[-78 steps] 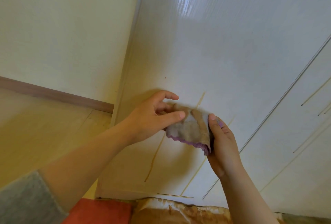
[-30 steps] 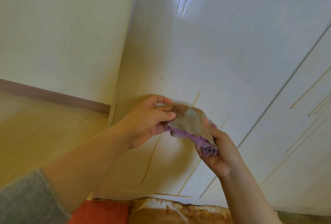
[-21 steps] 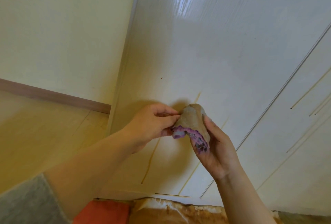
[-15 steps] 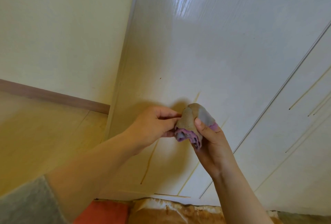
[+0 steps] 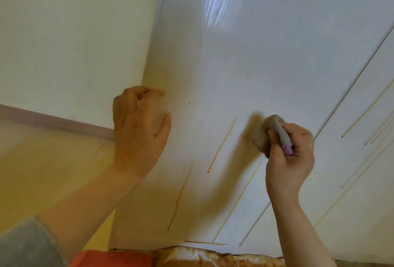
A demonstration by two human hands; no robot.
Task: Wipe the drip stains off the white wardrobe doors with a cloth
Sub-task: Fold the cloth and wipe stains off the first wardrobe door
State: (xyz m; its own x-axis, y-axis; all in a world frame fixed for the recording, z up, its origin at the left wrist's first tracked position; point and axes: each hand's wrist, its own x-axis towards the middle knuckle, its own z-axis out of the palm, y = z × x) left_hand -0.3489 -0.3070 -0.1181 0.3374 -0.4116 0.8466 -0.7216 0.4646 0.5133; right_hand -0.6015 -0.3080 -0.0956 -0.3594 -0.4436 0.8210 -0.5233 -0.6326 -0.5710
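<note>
The left hand (image 5: 138, 130) has let go of the cloth (image 5: 266, 132) and swung to the wardrobe door's (image 5: 234, 53) left edge, grip loose and empty, covering the skirting board's (image 5: 53, 122) end. The right hand (image 5: 292, 160) squeezes the bunched cloth, rounded end up, at the door right of the drip stains (image 5: 221, 145).

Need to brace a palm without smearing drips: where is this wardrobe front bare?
Bare save tiny specks: the broad upper stretch of the left door, above the left hand and the cloth in the right hand. Crowded: below and between the hands, several drip streaks; the right door is streaked too.
</note>
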